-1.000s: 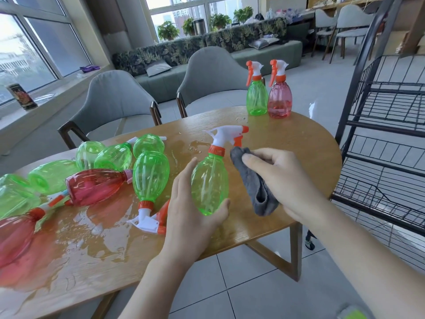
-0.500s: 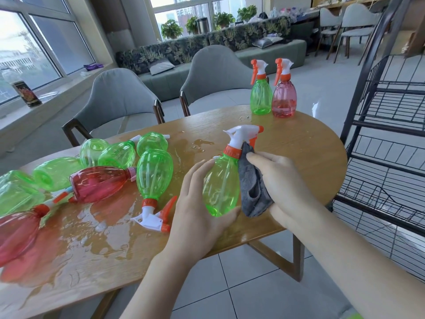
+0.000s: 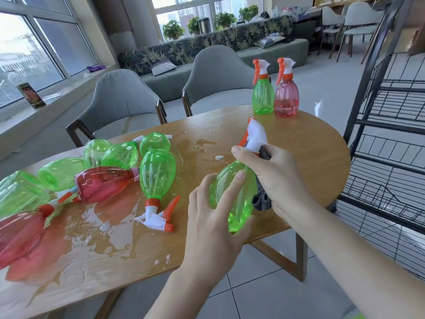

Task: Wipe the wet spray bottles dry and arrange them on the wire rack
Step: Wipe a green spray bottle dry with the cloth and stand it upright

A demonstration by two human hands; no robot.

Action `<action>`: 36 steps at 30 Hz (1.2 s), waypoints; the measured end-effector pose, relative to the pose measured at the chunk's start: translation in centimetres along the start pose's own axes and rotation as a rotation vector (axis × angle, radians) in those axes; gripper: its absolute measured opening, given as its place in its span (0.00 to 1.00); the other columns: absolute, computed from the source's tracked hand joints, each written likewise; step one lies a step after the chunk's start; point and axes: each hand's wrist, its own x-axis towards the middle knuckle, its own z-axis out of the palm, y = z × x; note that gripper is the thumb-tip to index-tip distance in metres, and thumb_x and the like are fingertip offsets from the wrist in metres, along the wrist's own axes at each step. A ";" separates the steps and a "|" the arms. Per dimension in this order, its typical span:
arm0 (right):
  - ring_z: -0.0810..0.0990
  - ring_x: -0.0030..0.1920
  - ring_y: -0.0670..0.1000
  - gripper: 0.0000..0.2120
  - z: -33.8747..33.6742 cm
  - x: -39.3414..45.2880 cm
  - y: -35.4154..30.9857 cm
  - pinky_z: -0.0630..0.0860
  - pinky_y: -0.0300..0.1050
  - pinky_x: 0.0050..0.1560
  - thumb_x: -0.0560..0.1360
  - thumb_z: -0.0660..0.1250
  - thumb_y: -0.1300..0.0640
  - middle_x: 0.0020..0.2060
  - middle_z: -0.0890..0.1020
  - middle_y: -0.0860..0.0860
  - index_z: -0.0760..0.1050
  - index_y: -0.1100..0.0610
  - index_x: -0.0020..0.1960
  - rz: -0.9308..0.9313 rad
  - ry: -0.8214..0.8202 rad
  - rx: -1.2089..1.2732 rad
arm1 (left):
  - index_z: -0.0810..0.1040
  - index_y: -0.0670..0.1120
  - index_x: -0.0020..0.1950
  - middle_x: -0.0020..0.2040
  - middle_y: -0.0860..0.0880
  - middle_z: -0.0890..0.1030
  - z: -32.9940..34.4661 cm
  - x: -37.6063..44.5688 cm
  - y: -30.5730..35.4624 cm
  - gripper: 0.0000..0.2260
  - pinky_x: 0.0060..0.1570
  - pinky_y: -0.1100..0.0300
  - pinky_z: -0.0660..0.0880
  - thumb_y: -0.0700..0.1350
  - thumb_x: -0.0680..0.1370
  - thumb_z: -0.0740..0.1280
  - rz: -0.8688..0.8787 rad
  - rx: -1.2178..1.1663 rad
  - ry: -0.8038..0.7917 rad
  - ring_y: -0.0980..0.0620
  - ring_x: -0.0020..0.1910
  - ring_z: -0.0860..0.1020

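The translucent green plastic spray bottle with the white and orange trigger head, which stood nearly upright in the hands a second ago, now lies tilted above the near edge of the round wooden table, its nozzle pointing away and its base toward the person. The left hand cups the lower body of the bottle, fingers curled round it, and the right hand, which a second ago held the dark grey cloth clear of the bottle, now presses that cloth against the bottle's right side and neck, gripping cloth and bottle together. I judge from this that wiping of this bottle is under way, so racking it is not yet due. By count, two bottles stand upright at the far edge of the table, one green and one pink, touching or nearly so. On the wet left part of the table lie about six green bottles and two red ones, though the pile overlaps and runs off the frame, so the count is unsure. The black wire rack at the right shows no bottles on the shelves in view. There is one cloth.
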 end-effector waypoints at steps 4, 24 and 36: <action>0.70 0.34 0.49 0.19 -0.2 0.6 0.4 0.66 0.47 0.41 0.72 0.79 0.47 0.30 0.72 0.48 0.76 0.48 0.28 -0.020 -0.016 0.023 | 0.52 0.71 0.83 0.77 0.47 0.65 -0.3 0.3 0.2 0.49 0.72 0.44 0.71 0.55 0.73 0.81 -0.039 -0.006 -0.013 0.45 0.74 0.67; 0.80 0.43 0.52 0.16 0.6 0.9 0.9 0.78 0.58 0.50 0.72 0.79 0.44 0.39 0.82 0.55 0.85 0.57 0.48 -0.057 -0.115 0.030 | 0.58 0.73 0.80 0.72 0.61 0.70 -2.3 1.6 -0.4 0.42 0.63 0.83 0.59 0.60 0.74 0.79 -0.227 -0.223 -0.076 0.76 0.70 0.64; 0.83 0.44 0.51 0.11 0.9 0.8 1.0 0.79 0.64 0.55 0.73 0.78 0.43 0.44 0.87 0.58 0.87 0.49 0.49 -0.142 -0.034 -0.089 | 0.61 0.67 0.79 0.77 0.69 0.69 -2.6 1.9 -1.4 0.40 0.70 0.77 0.60 0.55 0.75 0.80 -0.236 -0.323 -0.094 0.69 0.78 0.64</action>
